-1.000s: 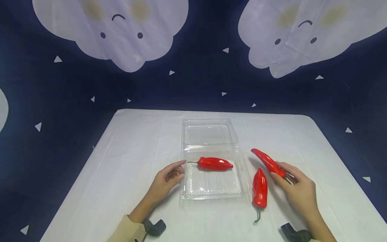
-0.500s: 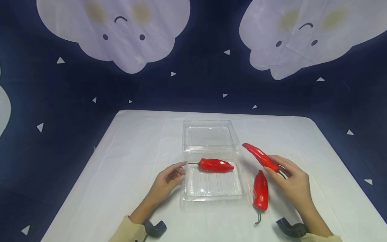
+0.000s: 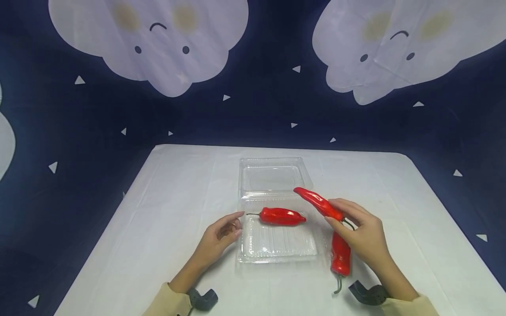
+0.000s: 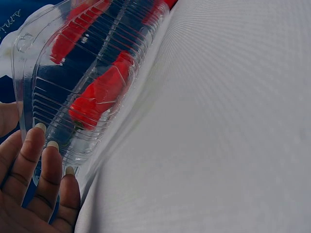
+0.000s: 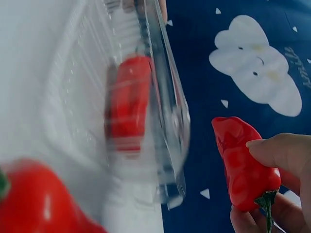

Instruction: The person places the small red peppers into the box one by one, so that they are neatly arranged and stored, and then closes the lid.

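Note:
A clear plastic clamshell container (image 3: pixel 278 241) lies with its lid (image 3: pixel 272 175) folded back. One red pepper (image 3: pixel 281 216) rests inside its base, stem to the left. At the left rim my left hand (image 3: pixel 217 237) has loosely bent fingers (image 4: pixel 49 170) beside the container wall; whether they touch it is unclear. My right hand (image 3: pixel 361 228) pinches a second red pepper (image 3: pixel 318 203) near its stem end, raised over the container's right side with the tip toward the lid. Partly hidden under that hand, a third red pepper (image 3: pixel 341 259) lies on the table, stem toward me.
The white-covered table (image 3: pixel 189 175) extends on both sides of the container. Behind it hangs a dark blue cloth (image 3: pixel 269 87) printed with clouds and small triangles. Dark curved devices sit on both wrists, such as the left wrist mount (image 3: pixel 203 299).
My right hand has moved left with its pepper, from right of the table pepper to over the container's right edge. The left hand and the pepper inside have stayed put.

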Demonstrator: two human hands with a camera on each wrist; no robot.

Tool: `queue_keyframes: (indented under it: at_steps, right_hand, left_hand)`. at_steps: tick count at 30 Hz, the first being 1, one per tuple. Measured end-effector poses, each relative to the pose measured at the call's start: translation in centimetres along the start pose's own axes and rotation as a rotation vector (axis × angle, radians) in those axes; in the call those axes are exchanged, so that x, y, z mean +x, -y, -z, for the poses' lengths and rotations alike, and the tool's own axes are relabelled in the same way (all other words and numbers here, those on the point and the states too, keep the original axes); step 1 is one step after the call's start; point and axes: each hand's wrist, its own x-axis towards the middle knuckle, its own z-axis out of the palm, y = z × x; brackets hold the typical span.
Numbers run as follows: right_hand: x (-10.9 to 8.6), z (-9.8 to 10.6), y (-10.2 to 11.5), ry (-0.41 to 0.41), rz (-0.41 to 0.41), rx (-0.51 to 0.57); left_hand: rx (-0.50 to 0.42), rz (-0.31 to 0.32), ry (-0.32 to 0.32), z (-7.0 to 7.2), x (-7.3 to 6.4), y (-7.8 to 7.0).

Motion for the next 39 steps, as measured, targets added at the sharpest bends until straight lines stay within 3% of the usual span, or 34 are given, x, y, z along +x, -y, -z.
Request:
queue_keyframes:
  at_steps: [10, 17, 26, 31, 39]
  right_hand:
    - [0.3, -1.9, 0.9, 0.063, 0.158, 0.033]
    - [0.4, -3.6, 1.3, 0.168, 0.243, 0.115]
    - [0.5, -4.7, 1.9, 0.305, 0.339, 0.083]
    - [0.8, -4.9, 2.0, 0.375, 0.354, 0.077]
    - [1.1, -5.5, 1.8, 0.48, 0.292, 0.055]
  left_hand:
    - [-0.001, -0.004, 0.0, 0.0, -0.1, -0.2]
    - [-0.005, -0.014, -0.005, 0.0, 0.0, -0.2]
    - [0.007, -0.018, 0.002, 0.0, -0.1, -0.1]
    - [0.011, -0.002, 0.0, 0.0, -0.1, -0.2]
    - [0.016, -0.003, 0.0, 0.0, -0.1, -0.1]
